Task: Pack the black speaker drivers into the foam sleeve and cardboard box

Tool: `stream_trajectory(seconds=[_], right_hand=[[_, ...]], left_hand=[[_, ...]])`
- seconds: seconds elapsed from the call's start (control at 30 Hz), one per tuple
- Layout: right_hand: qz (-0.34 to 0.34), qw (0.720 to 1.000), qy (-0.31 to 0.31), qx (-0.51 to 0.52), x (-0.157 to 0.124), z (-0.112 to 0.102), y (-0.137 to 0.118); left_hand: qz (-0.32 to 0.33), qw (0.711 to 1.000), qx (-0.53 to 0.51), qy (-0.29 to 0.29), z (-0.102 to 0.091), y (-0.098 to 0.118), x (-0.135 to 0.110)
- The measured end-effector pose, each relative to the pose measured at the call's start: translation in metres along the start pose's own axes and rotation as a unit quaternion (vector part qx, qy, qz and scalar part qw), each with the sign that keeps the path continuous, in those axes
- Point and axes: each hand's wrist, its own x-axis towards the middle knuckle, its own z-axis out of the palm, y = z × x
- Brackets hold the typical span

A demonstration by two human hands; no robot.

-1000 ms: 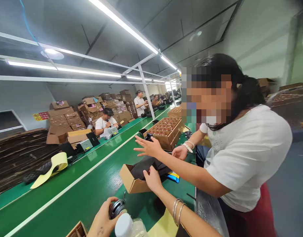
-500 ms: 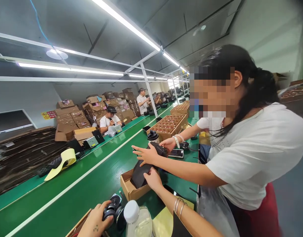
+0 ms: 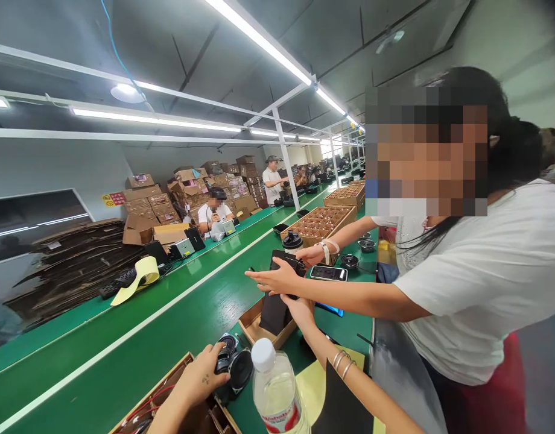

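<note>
My left hand [image 3: 200, 378] is at the bottom, closed on a round black speaker [image 3: 227, 349]; a second speaker [image 3: 242, 369] lies right beside it. My right hand [image 3: 301, 308], with thin bracelets on the wrist, touches a black flat piece [image 3: 275, 310] that stands upright in a small open cardboard box [image 3: 259, 330]; its fingers are partly hidden behind the piece. A co-worker in a white shirt leans in from the right. One of that person's hands [image 3: 277, 279] presses the top of the same black piece, and the other [image 3: 311, 254] is just behind it.
A water bottle [image 3: 275, 389] stands close in front of me. A compartmented carton [image 3: 169, 395] sits under my left arm. A phone [image 3: 328, 272], small speakers [image 3: 350, 261] and cardboard grid trays [image 3: 320, 222] lie on the green belt [image 3: 123, 355]. People work further along.
The black piece has gone from lying in the box to standing upright, with the co-worker's hands on it. My left hand has carried the speaker down toward the compartmented carton.
</note>
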Motion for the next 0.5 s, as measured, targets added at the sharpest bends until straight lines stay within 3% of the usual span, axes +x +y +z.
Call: stream_trajectory(seconds=[0.1, 0.23, 0.37, 0.5], right_hand=[[-0.027, 0.994, -0.095, 0.046, 0.029, -0.011, -0.013], [-0.03, 0.987, -0.142, 0.064, 0.028, -0.015, -0.018], [-0.02, 0.991, -0.117, 0.057, 0.003, -0.006, -0.012], [-0.002, 0.999, -0.035, 0.03, -0.016, 0.009, 0.0]], left_hand=[[0.02, 0.999, -0.035, 0.036, -0.004, 0.009, 0.011], [0.068, 0.988, -0.116, 0.077, 0.0, 0.04, 0.049], [0.09, 0.974, -0.198, 0.066, 0.027, 0.069, 0.088], [0.108, 0.964, -0.237, 0.058, 0.054, 0.077, 0.103]])
